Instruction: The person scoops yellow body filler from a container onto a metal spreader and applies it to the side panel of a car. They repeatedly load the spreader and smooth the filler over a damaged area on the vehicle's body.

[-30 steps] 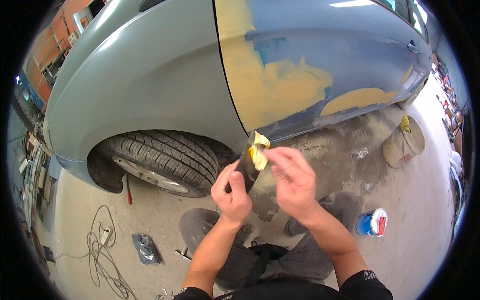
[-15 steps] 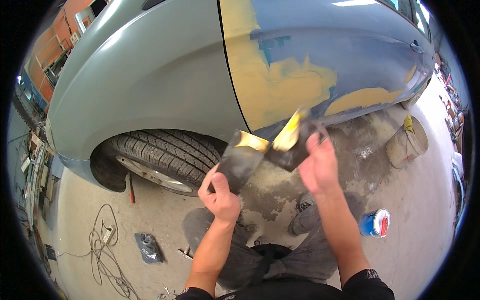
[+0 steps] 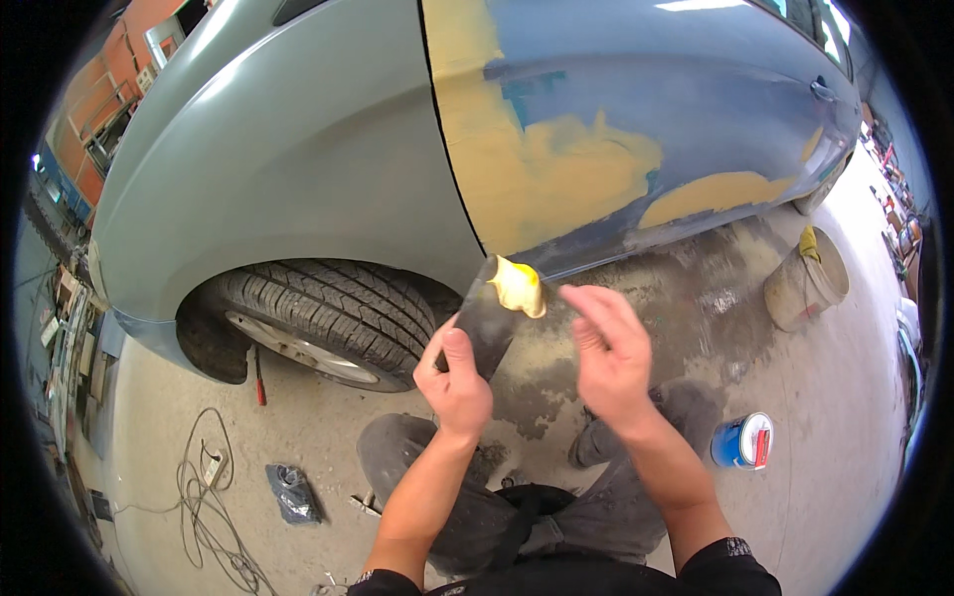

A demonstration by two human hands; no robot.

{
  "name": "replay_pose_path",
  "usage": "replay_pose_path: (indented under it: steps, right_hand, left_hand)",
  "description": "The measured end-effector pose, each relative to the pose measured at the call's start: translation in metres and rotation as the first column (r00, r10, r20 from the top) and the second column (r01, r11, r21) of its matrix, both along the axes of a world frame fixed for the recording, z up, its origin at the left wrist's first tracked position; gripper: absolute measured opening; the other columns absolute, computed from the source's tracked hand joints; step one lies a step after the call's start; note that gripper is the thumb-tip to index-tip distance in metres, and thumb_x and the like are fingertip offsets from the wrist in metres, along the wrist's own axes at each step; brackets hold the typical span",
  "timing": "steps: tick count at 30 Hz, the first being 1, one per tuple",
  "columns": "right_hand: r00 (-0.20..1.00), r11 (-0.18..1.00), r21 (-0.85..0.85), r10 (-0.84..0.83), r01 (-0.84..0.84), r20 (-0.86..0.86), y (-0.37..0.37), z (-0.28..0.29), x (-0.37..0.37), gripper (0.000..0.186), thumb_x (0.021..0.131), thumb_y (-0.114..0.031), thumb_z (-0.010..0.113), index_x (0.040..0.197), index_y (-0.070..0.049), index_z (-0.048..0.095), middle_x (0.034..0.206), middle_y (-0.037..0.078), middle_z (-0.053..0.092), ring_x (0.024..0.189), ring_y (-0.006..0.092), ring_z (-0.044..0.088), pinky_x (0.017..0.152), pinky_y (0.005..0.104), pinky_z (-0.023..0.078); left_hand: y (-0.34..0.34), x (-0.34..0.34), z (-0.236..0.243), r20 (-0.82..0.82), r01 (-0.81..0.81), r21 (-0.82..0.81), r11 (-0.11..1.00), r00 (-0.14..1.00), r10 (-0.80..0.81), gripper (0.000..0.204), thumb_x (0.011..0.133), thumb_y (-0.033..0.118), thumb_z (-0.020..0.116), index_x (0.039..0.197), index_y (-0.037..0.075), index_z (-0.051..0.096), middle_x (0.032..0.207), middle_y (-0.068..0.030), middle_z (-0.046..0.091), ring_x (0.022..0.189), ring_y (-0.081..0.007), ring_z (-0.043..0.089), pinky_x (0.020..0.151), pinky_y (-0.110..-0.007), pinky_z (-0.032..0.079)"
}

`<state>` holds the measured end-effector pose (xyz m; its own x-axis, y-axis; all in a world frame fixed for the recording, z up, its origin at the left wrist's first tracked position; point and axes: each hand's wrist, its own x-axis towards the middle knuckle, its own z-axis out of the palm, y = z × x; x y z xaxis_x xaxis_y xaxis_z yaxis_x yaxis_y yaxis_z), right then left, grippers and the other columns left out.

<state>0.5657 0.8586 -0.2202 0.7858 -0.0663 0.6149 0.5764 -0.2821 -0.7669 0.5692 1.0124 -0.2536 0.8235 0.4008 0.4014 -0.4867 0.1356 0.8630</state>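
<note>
My left hand (image 3: 457,387) grips a dark, flat putty spreader (image 3: 485,323), thumb on its face. A lump of pale yellow filler (image 3: 518,288) with brighter yellow streaks sits on its upper end. To the right, my right hand (image 3: 614,356) is closed, fingers pointing left toward the filler; the second dark spreader it holds is turned nearly edge-on and hardly shows. Beyond both hands stands a car's door (image 3: 715,109), blue-grey with yellow filler (image 3: 576,164) spread over its front edge and lower part. Left of it is the grey-green fender (image 3: 308,139).
The front tyre (image 3: 333,308) is close to my left hand. A bucket (image 3: 795,288) with a yellow cloth and a blue can (image 3: 740,442) stand at right. On the floor at left lie a coiled cable (image 3: 204,497), a dark plastic bag (image 3: 294,494) and a red-handled tool (image 3: 261,390).
My right hand has turned its spreader from face-on to nearly edge-on beside the left one. More filler now shows on the left spreader's end, and my left hand has shifted slightly right.
</note>
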Motion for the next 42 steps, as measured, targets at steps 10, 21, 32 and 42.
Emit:
replay_pose_path:
  steps: [10, 21, 32, 42]
  right_hand:
    - [0.948, 0.961, -0.012, 0.27, -0.276, -0.171, 0.025, -0.033, -0.018, 0.023, 0.089, 0.003, 0.056, 0.11, -0.002, 0.065, 0.103, 0.01, 0.062, 0.089, 0.0208, 0.061, 0.078, 0.0288, 0.049]
    - [0.725, 0.478, 0.752, 0.689, -0.453, -0.001, -0.009, 0.008, 0.032, 0.032, 0.097, -0.011, 0.052, 0.126, 0.001, 0.052, 0.118, 0.008, 0.06, 0.109, 0.0146, 0.054, 0.096, 0.0294, 0.043]
    - [0.999, 0.994, 0.107, 0.02, -0.014, -0.048, 0.009, -0.002, 0.003, 0.026, 0.091, 0.001, 0.055, 0.115, -0.003, 0.064, 0.106, 0.011, 0.059, 0.093, 0.017, 0.058, 0.078, 0.0258, 0.047]
    - [0.938, 0.951, 0.04, 0.31, -0.307, -0.154, 0.025, -0.023, -0.016, 0.024, 0.09, 0.003, 0.055, 0.111, -0.002, 0.065, 0.106, 0.01, 0.061, 0.086, 0.0183, 0.059, 0.075, 0.0269, 0.048]
  left_hand:
    - [0.013, 0.005, 0.0, 0.217, -0.176, 0.282, 0.943, 0.969, 0.116, 0.041, 0.1, 0.027, 0.046, 0.104, -0.01, 0.063, 0.093, -0.0146, 0.067, 0.082, -0.019, 0.062, 0.075, -0.028, 0.047]
    - [0.008, 0.003, 0.003, -0.037, 0.154, -0.285, 0.946, 0.984, -0.172, 0.038, 0.098, 0.028, 0.053, 0.069, 0.004, 0.051, 0.068, 0.0076, 0.045, 0.064, -0.0037, 0.035, 0.056, -0.022, 0.027]
    - [0.002, 0.0, 0.0, 0.056, -0.098, 0.09, 0.991, 0.994, 0.093, 0.035, 0.098, 0.024, 0.051, 0.098, -0.008, 0.064, 0.086, -0.0067, 0.064, 0.075, -0.0124, 0.055, 0.069, -0.024, 0.043]
    - [0.017, 0.002, 0.005, 0.275, -0.184, 0.345, 0.92, 0.957, 0.089, 0.042, 0.099, 0.028, 0.047, 0.101, -0.012, 0.063, 0.091, -0.018, 0.067, 0.081, -0.0215, 0.063, 0.073, -0.029, 0.049]
